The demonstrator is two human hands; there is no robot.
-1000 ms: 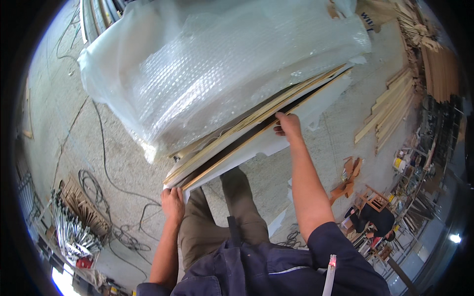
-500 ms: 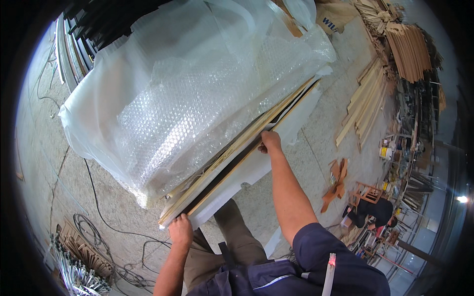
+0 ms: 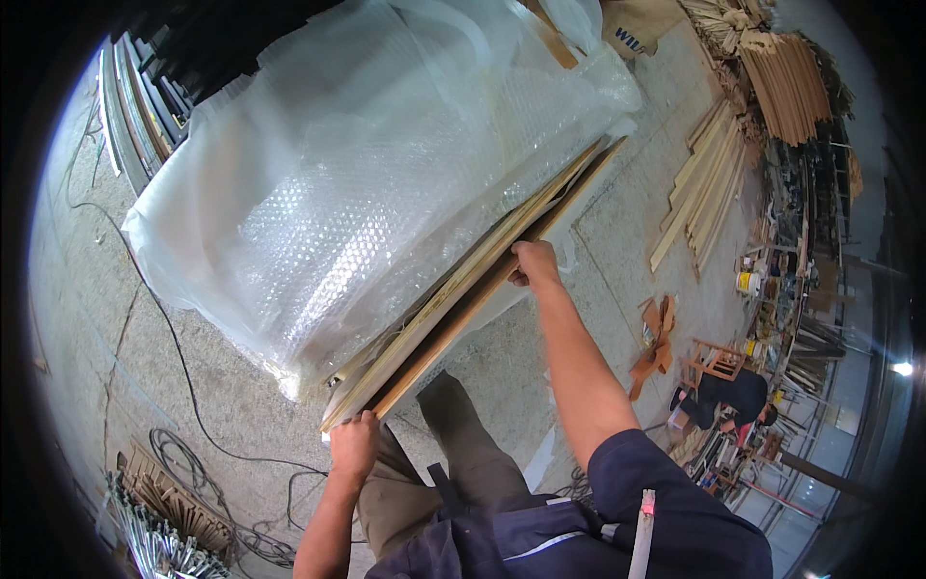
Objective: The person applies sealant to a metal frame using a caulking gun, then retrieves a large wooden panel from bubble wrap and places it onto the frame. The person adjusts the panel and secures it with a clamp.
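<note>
Before me stands a stack of long wood-edged panels (image 3: 460,292), running from lower left to upper right. I grip the nearest wooden panel (image 3: 431,351), whose top edge leans toward me; a dark gap separates it from the panels behind. My left hand (image 3: 354,444) is closed over its lower-left corner. Farther along the same edge, my right hand (image 3: 533,264) is closed with fingers curled around it. White wrapping (image 3: 482,323) hangs on the near side of the panel. Bubble wrap (image 3: 328,232) covers the large load right behind the stack.
Black cables (image 3: 188,372) coil on the concrete floor at left, near bundled metal pieces (image 3: 159,531). Wooden strips (image 3: 699,188) lie at right, with a brown scrap (image 3: 655,345) closer in. A co-worker (image 3: 730,397) crouches at far right beside a wooden chair frame (image 3: 715,361).
The nearest panel has tilted toward me, widening the gap behind it and showing more of its brown surface. Both hands keep their hold. The white wrapping sits lower beside it.
</note>
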